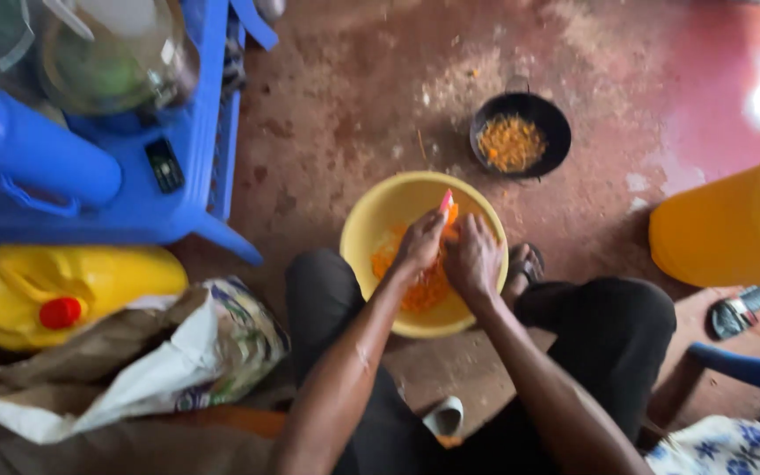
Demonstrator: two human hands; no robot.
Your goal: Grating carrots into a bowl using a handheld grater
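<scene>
Orange carrot (pixel 451 214), held over a yellow bowl (pixel 380 211) that sits on the red floor (pixel 354 105) between our knees, is what both our hands are busy with. Our left hand (pixel 420 244) is curled shut, and a slim pink-tipped tool (pixel 446 201), likely a peeler or small knife, stands up above its knuckles. Our right hand (pixel 474 257) is closed beside it, fingers folded down over the carrot's near end; how tightly, we cannot tell.

Inside the bowl, under both hands, lies a heap of orange shavings (pixel 415 286). Beyond the bowl's far rim stands a small black pan (pixel 521 134) with more orange bits in it. Left of the bowl are a blue crate (pixel 195 132) and a yellow jerrycan (pixel 72 290) with a red cap; right of it, a second yellow container (pixel 732 224).

We judge the carrot light, stiff and brittle, and slick where freshly cut. It wants a firm pinch at the thick end, well back from the blade. The shavings are soft and damp and would need scooping.
</scene>
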